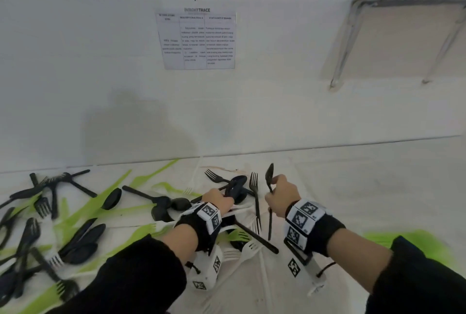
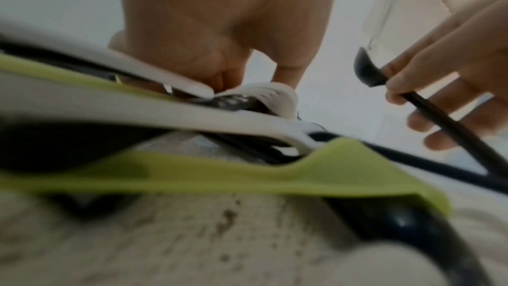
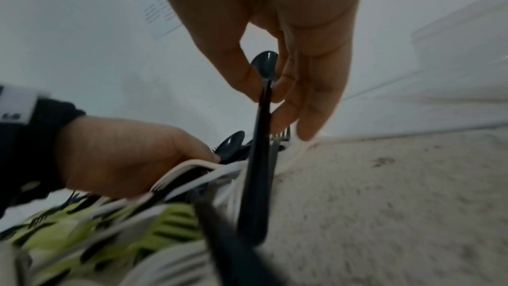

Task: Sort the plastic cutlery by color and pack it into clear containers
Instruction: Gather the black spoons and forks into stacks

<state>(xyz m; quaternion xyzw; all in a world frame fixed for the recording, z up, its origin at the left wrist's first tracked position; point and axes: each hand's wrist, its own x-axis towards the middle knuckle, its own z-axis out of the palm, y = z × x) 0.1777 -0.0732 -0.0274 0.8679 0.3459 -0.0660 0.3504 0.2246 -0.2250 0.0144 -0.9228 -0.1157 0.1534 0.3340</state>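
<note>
Head view: right hand (image 1: 282, 195) pinched black spoon (image 1: 269, 177) upright; left hand (image 1: 218, 199) at nine o'clock gripped black cutlery (image 1: 235, 187) in pile. Risk: tangled handles could drag neighbours off bench (image 1: 353, 187).

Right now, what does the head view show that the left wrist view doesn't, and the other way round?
Head view only: the printed sheet on the wall, black cutlery scattered at far left, and both wrist bands.
Left wrist view only: a close look at the left hand's fingertips down among white forks, with a green piece in front.
Both: the right hand pinching an upright black spoon, and the left hand in the pile.
</note>
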